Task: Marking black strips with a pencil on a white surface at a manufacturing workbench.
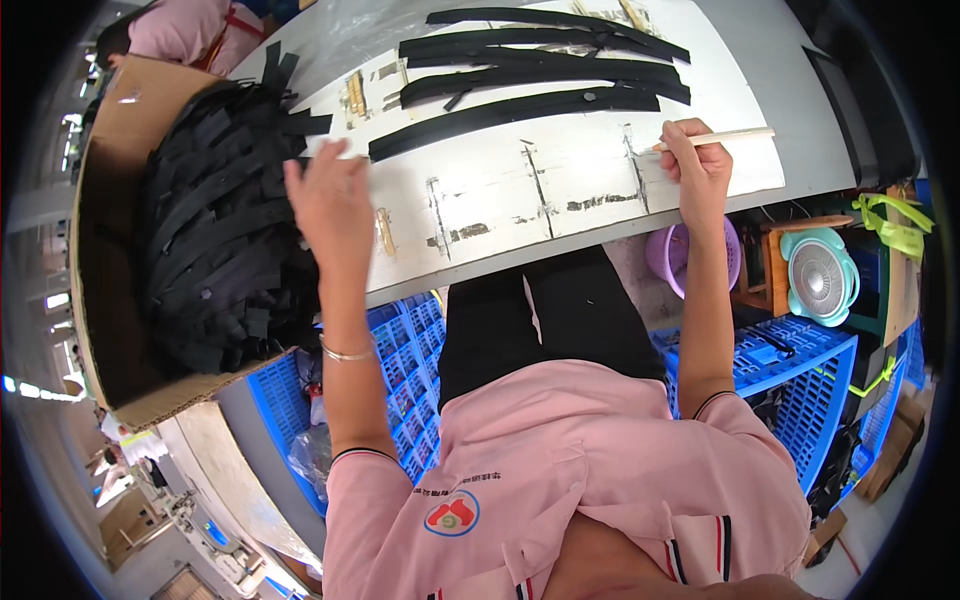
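My left hand (330, 195) hovers with fingers spread at the left edge of the white board (560, 190), right beside the cardboard box (110, 150) heaped with black straps (220, 230); it holds nothing. My right hand (695, 165) grips a thin wooden stick (725, 136) that lies flat near the board's right edge. Several long black straps (540, 85) are laid in rows across the far part of the board, the nearest strap's left end close to my left hand.
Blue plastic crates (795, 365) stand under the table on both sides of my legs. A purple basket (670, 255) and a small teal fan (820, 275) sit to the right. Another person in pink (185, 30) is at the far left.
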The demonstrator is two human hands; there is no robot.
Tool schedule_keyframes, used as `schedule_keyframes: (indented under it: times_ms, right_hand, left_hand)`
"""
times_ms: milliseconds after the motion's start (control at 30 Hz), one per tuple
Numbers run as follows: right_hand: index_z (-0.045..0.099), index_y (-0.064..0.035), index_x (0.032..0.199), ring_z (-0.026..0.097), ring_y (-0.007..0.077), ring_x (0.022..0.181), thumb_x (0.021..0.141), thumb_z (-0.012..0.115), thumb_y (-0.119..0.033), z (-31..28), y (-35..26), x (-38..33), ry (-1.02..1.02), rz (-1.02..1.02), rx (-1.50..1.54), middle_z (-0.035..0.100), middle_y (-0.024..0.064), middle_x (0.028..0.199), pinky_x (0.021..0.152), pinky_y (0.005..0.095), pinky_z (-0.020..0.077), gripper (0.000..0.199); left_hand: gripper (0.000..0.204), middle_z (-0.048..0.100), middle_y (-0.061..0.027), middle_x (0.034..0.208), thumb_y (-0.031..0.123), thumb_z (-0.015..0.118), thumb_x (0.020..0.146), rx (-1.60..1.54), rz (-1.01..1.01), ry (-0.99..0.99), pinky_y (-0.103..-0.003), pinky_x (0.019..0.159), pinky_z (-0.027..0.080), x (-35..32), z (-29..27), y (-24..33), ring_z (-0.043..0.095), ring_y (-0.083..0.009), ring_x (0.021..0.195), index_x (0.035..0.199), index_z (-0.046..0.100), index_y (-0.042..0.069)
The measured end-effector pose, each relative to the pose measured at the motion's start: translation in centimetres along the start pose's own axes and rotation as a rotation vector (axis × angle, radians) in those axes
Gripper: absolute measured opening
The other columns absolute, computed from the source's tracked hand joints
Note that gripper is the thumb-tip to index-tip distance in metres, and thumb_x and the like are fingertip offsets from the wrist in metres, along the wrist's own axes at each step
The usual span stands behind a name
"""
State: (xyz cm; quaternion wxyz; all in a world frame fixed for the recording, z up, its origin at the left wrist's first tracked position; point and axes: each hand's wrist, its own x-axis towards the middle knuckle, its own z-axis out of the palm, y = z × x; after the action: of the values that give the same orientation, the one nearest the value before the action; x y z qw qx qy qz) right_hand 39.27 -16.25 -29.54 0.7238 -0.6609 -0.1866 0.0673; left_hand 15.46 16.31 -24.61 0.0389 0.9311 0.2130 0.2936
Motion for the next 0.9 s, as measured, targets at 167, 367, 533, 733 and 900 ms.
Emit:
schedule_keyframes:
  times_ms: [167,367,533,733,900]
  right_hand:
    - [0.074,-0.0038,0.097,0.048,0.0006,0.061,0.100,0.070,-0.016,0.5,-0.2,-0.3,0.048,-0.040,-0.019,0.064,-0.0020,0.071,0.054,0.0178,0.0350,0.013]
    - [0.070,-0.0055,0.127,0.059,0.0061,0.069,0.105,0.062,-0.016,3.7,-2.8,-3.3,0.167,-0.051,-0.199,0.074,0.0035,0.083,0.065,0.0208,0.0495,0.026]
    - [0.070,-0.0103,0.119,0.071,0.0262,0.104,0.089,0.073,-0.005,5.2,-1.8,-7.7,-0.110,-0.475,-0.739,0.076,0.0053,0.110,0.090,0.0403,0.0530,0.031]
    - [0.064,-0.0096,0.132,0.065,0.0244,0.124,0.083,0.080,-0.014,3.6,-0.2,-8.1,-0.168,-0.608,-0.988,0.074,0.0080,0.118,0.113,0.0463,0.0395,0.052]
    - [0.068,-0.0125,0.129,0.065,0.0246,0.117,0.084,0.080,-0.015,0.4,-0.8,-6.9,-0.077,-0.542,-0.967,0.074,0.0062,0.098,0.116,0.0486,0.0356,0.047]
  left_hand:
    - [0.007,0.075,-0.0113,0.115,0.013,0.076,0.089,-0.403,0.137,-0.100,-0.056,0.118,0.034,-2.3,3.9,11.2,0.071,-0.0280,0.111,0.092,0.073,0.007]
    - [0.035,0.064,-0.0191,0.137,0.016,0.075,0.091,-0.567,0.105,-0.156,-0.057,0.122,0.027,-3.0,8.4,17.3,0.054,-0.0372,0.136,0.122,0.071,0.003]
    - [0.057,0.047,-0.0197,0.157,0.011,0.070,0.093,-0.523,0.091,-0.189,-0.055,0.126,0.017,-3.3,5.8,15.8,0.035,-0.0374,0.152,0.147,0.054,0.001]
    - [0.061,0.053,-0.0173,0.152,0.027,0.072,0.094,-0.333,0.135,-0.381,-0.061,0.124,0.010,-4.7,3.9,11.9,0.041,-0.0360,0.148,0.146,0.054,0.000]
    - [0.066,0.056,-0.0127,0.150,0.032,0.075,0.092,-0.368,0.216,-0.424,-0.061,0.124,0.009,-5.4,3.4,14.4,0.047,-0.0312,0.142,0.147,0.054,0.003]
